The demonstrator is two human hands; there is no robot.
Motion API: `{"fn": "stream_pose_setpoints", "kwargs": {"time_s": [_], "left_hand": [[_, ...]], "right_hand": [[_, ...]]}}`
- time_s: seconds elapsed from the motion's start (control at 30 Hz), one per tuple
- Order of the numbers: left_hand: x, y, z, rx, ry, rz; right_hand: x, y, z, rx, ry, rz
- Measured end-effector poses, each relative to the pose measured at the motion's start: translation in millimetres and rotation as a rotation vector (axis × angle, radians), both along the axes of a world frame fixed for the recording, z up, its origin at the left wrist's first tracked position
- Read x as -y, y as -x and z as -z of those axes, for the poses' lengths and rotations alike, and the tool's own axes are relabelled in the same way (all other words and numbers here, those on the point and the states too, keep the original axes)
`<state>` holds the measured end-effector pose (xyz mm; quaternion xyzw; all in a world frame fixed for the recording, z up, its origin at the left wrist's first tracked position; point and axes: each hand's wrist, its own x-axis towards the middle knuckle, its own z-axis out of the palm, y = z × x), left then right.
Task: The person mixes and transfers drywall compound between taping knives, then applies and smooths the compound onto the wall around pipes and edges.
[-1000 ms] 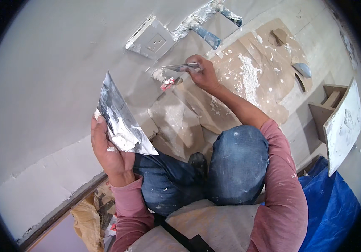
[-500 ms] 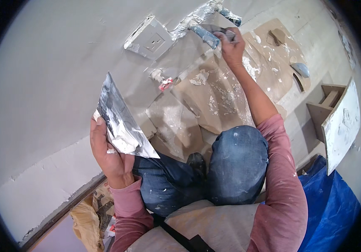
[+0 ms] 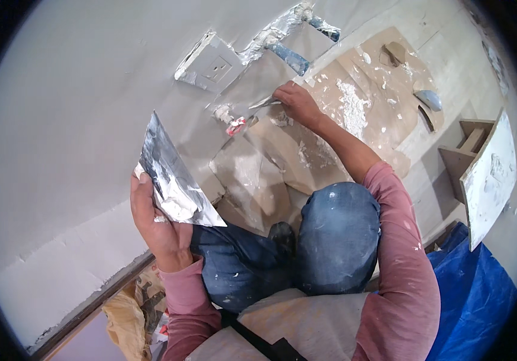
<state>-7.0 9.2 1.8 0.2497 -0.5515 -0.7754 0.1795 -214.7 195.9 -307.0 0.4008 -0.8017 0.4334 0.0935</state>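
My left hand (image 3: pixel 157 225) grips the edge of a shiny metal plastering plate (image 3: pixel 165 157), tilted up beside the wall. A lump of white plaster (image 3: pixel 177 203) lies on its lower part. My right hand (image 3: pixel 298 103) is closed on a putty knife (image 3: pixel 264 104), whose thin blade points left toward the wall; its handle is hidden in my fingers. Just below the blade is a valve with a red handle (image 3: pixel 235 125). Above it, two blue-grey pipe stubs, the nearer pipe stub (image 3: pixel 288 57) and the farther pipe stub (image 3: pixel 325 28), stick out of rough plaster.
A wall socket box (image 3: pixel 213 63) juts from the grey wall at upper left. Plaster-spattered brown cardboard (image 3: pixel 343 90) covers the floor ahead. On the right stand a wooden stand with a white board (image 3: pixel 490 180) and a blue sheet (image 3: pixel 472 295). A yellowish bag (image 3: pixel 123 319) lies lower left.
My right hand has moved down and left with the putty knife, from beside the blue-grey pipe stubs to near the red-handled valve. My left hand and the plate have hardly moved.
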Motion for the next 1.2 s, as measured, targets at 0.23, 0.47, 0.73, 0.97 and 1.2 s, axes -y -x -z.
{"fn": "stream_pose_setpoints", "kwargs": {"time_s": [0.23,0.47,0.73,0.97,1.2], "left_hand": [[3.0,-2.7,1.2,0.008,0.017,0.019],[-5.1,3.3,-3.4,-0.02,-0.018,0.082],[-4.9,2.9,5.4,-0.004,-0.083,0.081],[-31.8,6.8,2.5,0.005,-0.175,0.221],[-68.5,1.5,-0.8,-0.123,-0.223,0.419]], "right_hand": [[-8.7,28.3,-8.3,-0.207,-0.152,0.115],[-50.8,66.9,-56.9,-0.12,0.249,0.287],[-122.6,-15.8,-40.3,0.233,0.283,0.553],[-127.4,-80.3,-137.2,0.918,1.033,0.32],[-64.3,-78.6,-265.2,1.312,1.312,-0.711]]}}
